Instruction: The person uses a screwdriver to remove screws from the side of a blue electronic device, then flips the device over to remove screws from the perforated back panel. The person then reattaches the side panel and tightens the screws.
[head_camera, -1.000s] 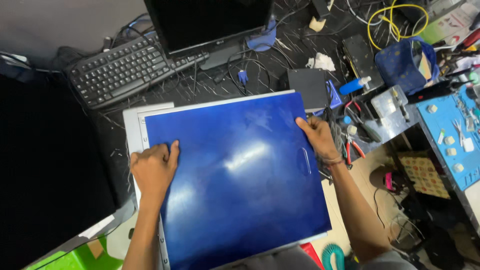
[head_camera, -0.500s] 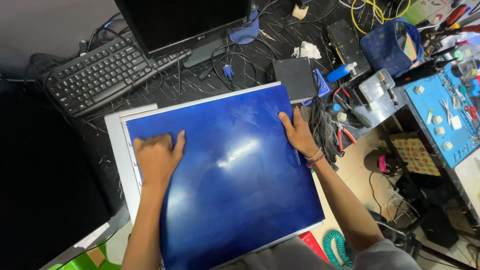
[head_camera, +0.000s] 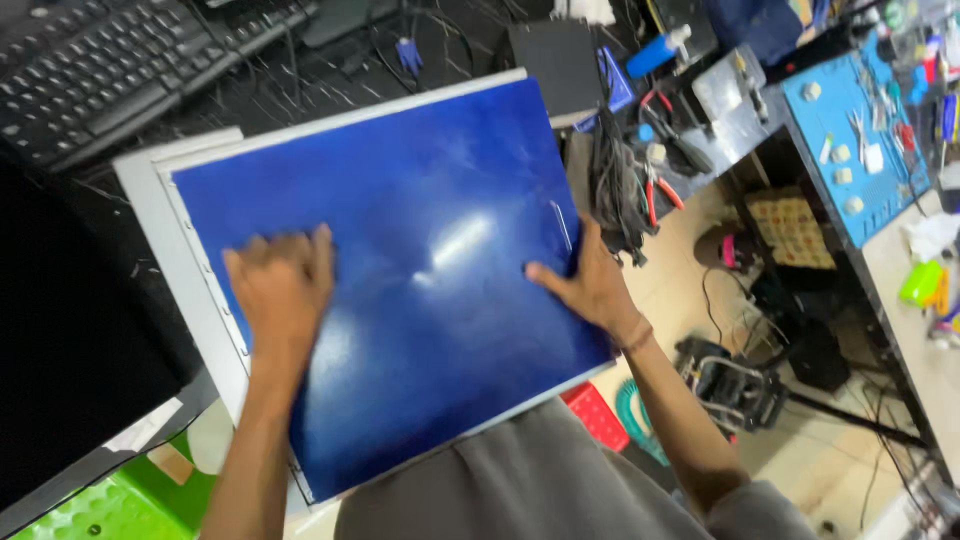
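Note:
A large glossy blue panel (head_camera: 420, 210) lies on a grey-white metal frame (head_camera: 160, 220) on the dark desk, tilted, its near edge over my lap. My left hand (head_camera: 280, 290) lies flat on the blue surface near its left side, fingers together and blurred by motion. My right hand (head_camera: 590, 285) presses on the panel's right edge, thumb stretched left across the surface and fingers curled at the edge.
A black keyboard (head_camera: 110, 70) lies at the far left, a dark monitor edge (head_camera: 70, 350) to my left. Cables, red-handled pliers (head_camera: 660, 195) and small tools crowd the desk right of the panel. A blue work mat (head_camera: 860, 140) with small parts sits further right. Green stool (head_camera: 120, 500) below.
The view has shifted so the panel sits higher and closer. My left hand has slid right across the blue surface. My right hand has moved down along the right edge.

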